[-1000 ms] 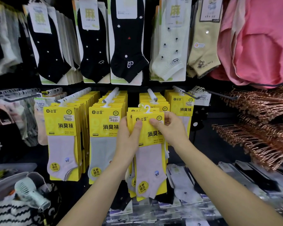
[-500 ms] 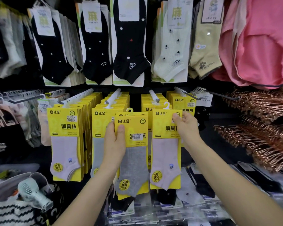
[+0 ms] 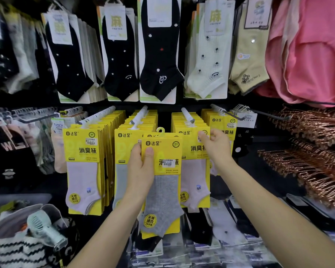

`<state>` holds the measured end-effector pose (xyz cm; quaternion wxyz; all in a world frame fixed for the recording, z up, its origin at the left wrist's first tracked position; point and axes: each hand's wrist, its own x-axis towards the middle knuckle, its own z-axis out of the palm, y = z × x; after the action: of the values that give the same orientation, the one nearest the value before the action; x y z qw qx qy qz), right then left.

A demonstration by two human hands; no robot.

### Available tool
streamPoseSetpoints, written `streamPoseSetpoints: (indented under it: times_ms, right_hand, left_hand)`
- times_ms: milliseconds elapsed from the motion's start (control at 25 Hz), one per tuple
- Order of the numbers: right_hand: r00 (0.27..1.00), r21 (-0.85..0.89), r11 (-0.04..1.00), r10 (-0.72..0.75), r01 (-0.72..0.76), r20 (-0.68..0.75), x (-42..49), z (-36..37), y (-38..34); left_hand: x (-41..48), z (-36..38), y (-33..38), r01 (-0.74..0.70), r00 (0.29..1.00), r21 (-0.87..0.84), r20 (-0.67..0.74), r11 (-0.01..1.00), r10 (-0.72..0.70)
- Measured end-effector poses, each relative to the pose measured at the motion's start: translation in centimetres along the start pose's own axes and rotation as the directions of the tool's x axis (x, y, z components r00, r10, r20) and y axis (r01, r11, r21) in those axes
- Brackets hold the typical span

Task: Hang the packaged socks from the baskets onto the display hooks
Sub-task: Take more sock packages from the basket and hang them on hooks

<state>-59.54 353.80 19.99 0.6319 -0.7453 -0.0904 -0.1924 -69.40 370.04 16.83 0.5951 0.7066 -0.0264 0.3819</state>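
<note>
The left hand grips a grey sock pack by its yellow card, thumb flat on the front and fingers curled round the left edge. The pack hangs free in front of the rack at centre frame, its small yellow hanger loop clear of the pegs.

The card reads "达足" beside a round "SGS" mark. A white price sticker covers the middle of "消臭袜", and a round yellow sticker on the sock says "无骨缝合".

At 2 o'clock from it, the right hand pinches the top right corner of a pale pink sock pack. That pack carries the same "达足 消臭袜" print and sits at the front of the row on a white display hook. Full rows of the same yellow packs hang at 9 and 10 o'clock.

Along 12 o'clock hang black dotted socks and cream ones, several with cards marked "麻". A pink garment fills 2 o'clock and copper hangers fill 3 o'clock. A pale handheld fan lies at 8 o'clock.
</note>
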Motion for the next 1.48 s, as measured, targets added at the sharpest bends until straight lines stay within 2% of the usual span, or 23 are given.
streamPoseSetpoints:
  times_ms: [120,240,320,400,520,680,800,1000,1240,1480]
  right_hand:
    - [1.000,-0.062,0.998,0.001,-0.002,-0.016,-0.6,-0.8,0.6]
    - [0.986,-0.101,0.987,-0.137,0.127,-0.093,-2.2,-1.5,1.3]
    - [0.981,-0.023,0.981,-0.192,0.192,-0.020,-3.5,-1.3,1.1]
    - [0.975,-0.029,0.979,-0.198,0.201,0.097,-4.3,-0.8,0.8]
    - [0.973,-0.009,0.982,-0.184,0.187,0.142,-4.2,-0.8,0.3]
    - [0.978,0.121,0.991,-0.075,0.052,0.194,-3.7,-1.6,0.5]
    - [0.988,0.150,0.989,-0.032,0.010,0.148,-3.0,-2.2,0.8]
    - [0.996,0.110,0.992,0.062,-0.069,0.062,-1.0,-2.7,0.3]
    - [0.994,-0.030,0.996,-0.082,0.084,0.069,0.1,-1.5,-0.8]
    - [0.993,-0.233,0.967,-0.096,0.108,0.062,0.1,-1.7,-0.2]
  left_hand:
    - [0.2,0.6,-0.1,0.000,1.000,0.012,0.005,1.000,0.000]
    - [0.1,1.3,-0.1,0.004,1.000,0.009,0.014,1.000,-0.004]
    - [-0.1,2.1,-0.1,0.024,0.999,-0.003,0.033,1.000,-0.024]
    - [-0.2,2.9,0.2,0.042,0.998,-0.042,0.045,0.998,-0.040]
    - [-0.5,3.5,0.4,0.053,0.998,-0.067,0.039,0.996,-0.050]
    - [-0.2,2.8,-0.1,0.034,0.999,-0.020,-0.014,0.999,-0.035]
    - [0.5,1.4,-0.1,0.012,0.997,0.034,-0.076,0.999,-0.009]
    - [1.2,-0.9,-0.8,0.026,0.995,0.089,-0.096,0.996,-0.017]
    - [0.9,-2.2,-0.5,-0.019,0.996,0.101,-0.086,0.995,0.028]
    - [0.4,-0.2,0.0,0.003,1.000,0.030,-0.024,1.000,-0.002]
